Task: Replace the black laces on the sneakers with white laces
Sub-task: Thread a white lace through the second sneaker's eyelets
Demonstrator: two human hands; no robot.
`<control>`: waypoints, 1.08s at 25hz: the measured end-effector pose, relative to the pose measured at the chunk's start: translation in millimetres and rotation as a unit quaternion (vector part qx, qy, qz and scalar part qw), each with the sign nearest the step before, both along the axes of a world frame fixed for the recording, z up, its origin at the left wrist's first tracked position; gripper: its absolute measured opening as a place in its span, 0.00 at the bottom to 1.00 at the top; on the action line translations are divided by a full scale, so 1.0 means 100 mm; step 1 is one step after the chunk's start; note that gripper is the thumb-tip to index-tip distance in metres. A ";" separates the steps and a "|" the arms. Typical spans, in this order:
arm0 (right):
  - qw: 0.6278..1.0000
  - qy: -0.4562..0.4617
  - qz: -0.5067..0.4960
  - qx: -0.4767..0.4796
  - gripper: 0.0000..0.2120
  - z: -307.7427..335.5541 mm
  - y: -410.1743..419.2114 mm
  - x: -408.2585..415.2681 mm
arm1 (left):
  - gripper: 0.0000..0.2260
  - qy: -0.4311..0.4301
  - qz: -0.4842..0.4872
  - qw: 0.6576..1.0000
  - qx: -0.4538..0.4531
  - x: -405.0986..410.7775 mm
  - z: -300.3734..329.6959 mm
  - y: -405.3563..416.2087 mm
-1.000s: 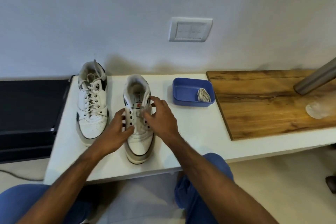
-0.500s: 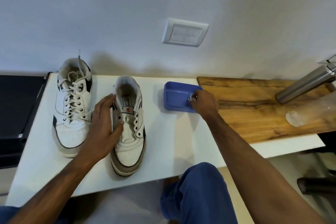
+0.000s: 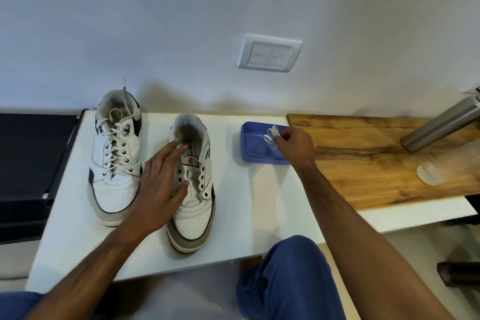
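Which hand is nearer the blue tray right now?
Right. The right hand pinches the white lace over the blue tray; the left hand rests on the unlaced sneaker, well aside.

Laced sneaker left of unlaced sneaker; tray right.

A home: wall switch, white table, wooden board.

surface: white, set against the wall
laced sneaker: far left, toe toward the near edge
unlaced sneaker: just right of it, toe the same way
tray: blue, right of the sneakers, by the board
board: wooden, on the right end, overhanging it
glass: clear, on the board
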State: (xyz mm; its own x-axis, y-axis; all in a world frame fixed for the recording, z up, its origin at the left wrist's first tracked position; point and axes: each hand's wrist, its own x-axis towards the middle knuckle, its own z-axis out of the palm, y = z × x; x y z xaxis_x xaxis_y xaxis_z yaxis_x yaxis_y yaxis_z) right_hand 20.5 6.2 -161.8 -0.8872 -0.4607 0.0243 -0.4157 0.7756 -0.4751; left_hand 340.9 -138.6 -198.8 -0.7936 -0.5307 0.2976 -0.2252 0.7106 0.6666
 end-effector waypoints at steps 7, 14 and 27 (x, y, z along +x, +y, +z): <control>0.869 -0.347 0.235 -0.265 0.03 0.79 -0.33 1.28 | 0.24 0.092 -0.013 0.984 0.152 0.05 0.39 0.07; 0.815 -0.414 0.257 -0.313 0.08 0.59 -0.62 1.85 | 0.13 0.202 0.007 0.901 0.384 0.11 0.57 -0.07; 0.785 -0.455 0.264 -0.327 0.13 0.41 -0.67 1.80 | 0.05 0.202 0.074 0.890 0.403 0.04 0.40 -0.28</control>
State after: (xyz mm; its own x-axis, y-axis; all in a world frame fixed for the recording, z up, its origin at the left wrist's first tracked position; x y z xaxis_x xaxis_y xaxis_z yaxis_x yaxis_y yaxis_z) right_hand 200.0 -60.9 -121.0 -0.3643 -0.9230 -0.1239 0.1453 0.0750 -0.9865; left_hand 345.0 -166.4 -158.5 -0.6123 -0.7904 0.0186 0.0968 -0.0516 0.9940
